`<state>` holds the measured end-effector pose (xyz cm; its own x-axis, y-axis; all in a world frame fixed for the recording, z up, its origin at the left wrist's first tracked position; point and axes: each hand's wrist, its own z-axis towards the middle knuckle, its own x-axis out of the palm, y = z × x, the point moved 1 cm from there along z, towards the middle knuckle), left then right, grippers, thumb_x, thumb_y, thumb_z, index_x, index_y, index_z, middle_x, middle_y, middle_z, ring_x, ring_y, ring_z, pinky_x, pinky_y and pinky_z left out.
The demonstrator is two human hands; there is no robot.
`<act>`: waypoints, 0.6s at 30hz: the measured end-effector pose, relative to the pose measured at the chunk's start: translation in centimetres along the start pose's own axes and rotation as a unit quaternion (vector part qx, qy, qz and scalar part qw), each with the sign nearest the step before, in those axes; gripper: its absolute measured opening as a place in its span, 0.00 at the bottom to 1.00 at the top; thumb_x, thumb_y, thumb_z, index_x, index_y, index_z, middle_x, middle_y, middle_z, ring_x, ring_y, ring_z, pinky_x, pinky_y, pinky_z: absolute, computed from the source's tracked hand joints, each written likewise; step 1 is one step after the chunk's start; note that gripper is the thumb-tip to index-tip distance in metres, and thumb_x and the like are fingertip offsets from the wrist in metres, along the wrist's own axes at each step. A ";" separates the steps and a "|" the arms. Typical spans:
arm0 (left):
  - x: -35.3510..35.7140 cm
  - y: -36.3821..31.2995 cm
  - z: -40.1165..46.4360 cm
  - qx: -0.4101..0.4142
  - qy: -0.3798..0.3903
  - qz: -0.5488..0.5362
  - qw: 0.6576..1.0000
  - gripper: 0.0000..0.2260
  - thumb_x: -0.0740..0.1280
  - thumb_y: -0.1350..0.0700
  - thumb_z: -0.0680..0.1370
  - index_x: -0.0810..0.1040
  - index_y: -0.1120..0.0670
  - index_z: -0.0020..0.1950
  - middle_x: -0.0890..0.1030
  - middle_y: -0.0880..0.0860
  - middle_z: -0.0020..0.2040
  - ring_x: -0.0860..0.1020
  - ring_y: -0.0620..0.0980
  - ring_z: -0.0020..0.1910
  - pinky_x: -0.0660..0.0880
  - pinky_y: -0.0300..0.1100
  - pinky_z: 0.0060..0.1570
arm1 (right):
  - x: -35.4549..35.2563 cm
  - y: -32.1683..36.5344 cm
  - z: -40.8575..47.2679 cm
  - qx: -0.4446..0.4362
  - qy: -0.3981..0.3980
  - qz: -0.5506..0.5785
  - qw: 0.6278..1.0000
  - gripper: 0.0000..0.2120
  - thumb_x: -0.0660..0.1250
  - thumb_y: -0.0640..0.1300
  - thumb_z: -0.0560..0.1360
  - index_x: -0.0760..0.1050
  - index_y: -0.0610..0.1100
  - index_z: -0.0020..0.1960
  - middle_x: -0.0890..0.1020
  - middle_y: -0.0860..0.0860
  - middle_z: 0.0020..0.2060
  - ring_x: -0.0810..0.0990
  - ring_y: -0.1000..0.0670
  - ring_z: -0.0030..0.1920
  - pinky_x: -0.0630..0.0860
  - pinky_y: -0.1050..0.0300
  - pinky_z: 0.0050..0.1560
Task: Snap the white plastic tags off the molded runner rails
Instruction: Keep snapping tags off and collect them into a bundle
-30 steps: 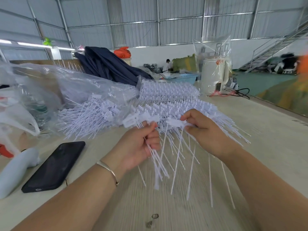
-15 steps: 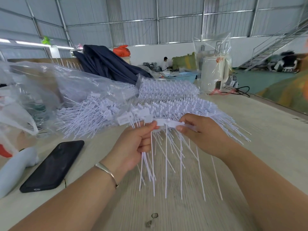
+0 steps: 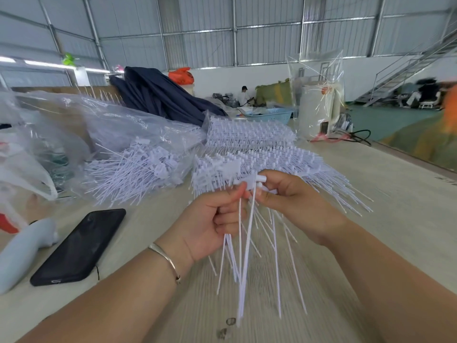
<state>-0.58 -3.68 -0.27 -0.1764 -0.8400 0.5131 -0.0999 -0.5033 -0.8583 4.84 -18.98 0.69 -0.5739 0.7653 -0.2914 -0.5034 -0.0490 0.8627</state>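
Note:
My left hand (image 3: 212,219) grips a bundle of loose white tags (image 3: 243,273) whose thin tails hang down toward the table. My right hand (image 3: 289,201) pinches the runner rail (image 3: 257,180) with several tags still hanging from it, its fingertips close against my left thumb. Behind my hands lies a stack of full runner rails (image 3: 257,154) with tails fanning right. A heap of separated tags (image 3: 138,169) lies on clear plastic to the left.
A black phone (image 3: 81,246) and a pale blue handle-shaped tool (image 3: 22,251) lie at the left. Clear plastic bags (image 3: 74,125), dark cloth (image 3: 158,95) and a wrapped white appliance (image 3: 319,110) stand behind. The table's right edge (image 3: 420,164) runs diagonally.
My hands have come closer together above the table. The rail section in my right hand is shorter, and the bundle in my left hand hangs straighter down.

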 end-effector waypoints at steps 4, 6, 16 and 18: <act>-0.5 -0.5 0.4 -0.003 -0.036 -0.061 0.997 0.09 0.63 0.56 0.74 0.68 0.54 0.34 0.64 0.48 0.26 0.60 0.42 0.20 0.52 0.33 0.19 | -1.0 -0.1 0.1 0.017 -0.043 -0.009 0.999 0.11 0.67 0.49 0.74 0.77 0.41 0.47 0.76 0.48 0.37 0.71 0.54 0.39 0.66 0.60 0.45; -1.3 -0.7 0.7 0.025 -0.105 -0.071 0.992 0.11 0.63 0.55 0.76 0.67 0.54 0.35 0.69 0.51 0.30 0.66 0.44 0.23 0.57 0.33 0.21 | -1.8 -0.4 0.3 0.028 -0.087 -0.036 0.995 0.04 0.67 0.45 0.77 0.77 0.44 0.46 0.75 0.54 0.37 0.69 0.54 0.38 0.65 0.60 0.42; -1.1 -0.3 0.3 0.079 -0.145 0.122 0.979 0.19 0.76 0.52 0.62 0.80 0.59 0.49 0.57 0.45 0.27 0.55 0.41 0.22 0.50 0.32 0.19 | -2.1 -0.9 0.4 0.032 -0.126 -0.150 0.980 0.04 0.65 0.36 0.77 0.77 0.42 0.46 0.74 0.49 0.36 0.67 0.58 0.31 0.63 0.69 0.31; -1.3 -0.2 0.3 0.084 -0.148 0.128 0.977 0.13 0.75 0.54 0.65 0.81 0.58 0.46 0.58 0.45 0.26 0.55 0.41 0.21 0.50 0.32 0.19 | -1.8 -0.7 0.4 0.028 -0.110 -0.152 0.982 0.04 0.65 0.35 0.77 0.78 0.42 0.46 0.75 0.48 0.37 0.67 0.60 0.31 0.63 0.70 0.32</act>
<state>-0.05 -2.53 -0.73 0.1184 -0.9523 0.2811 0.0763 -0.2736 -0.9588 6.50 -20.10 0.74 -0.2460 0.8601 -0.4469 -0.5897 0.2331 0.7733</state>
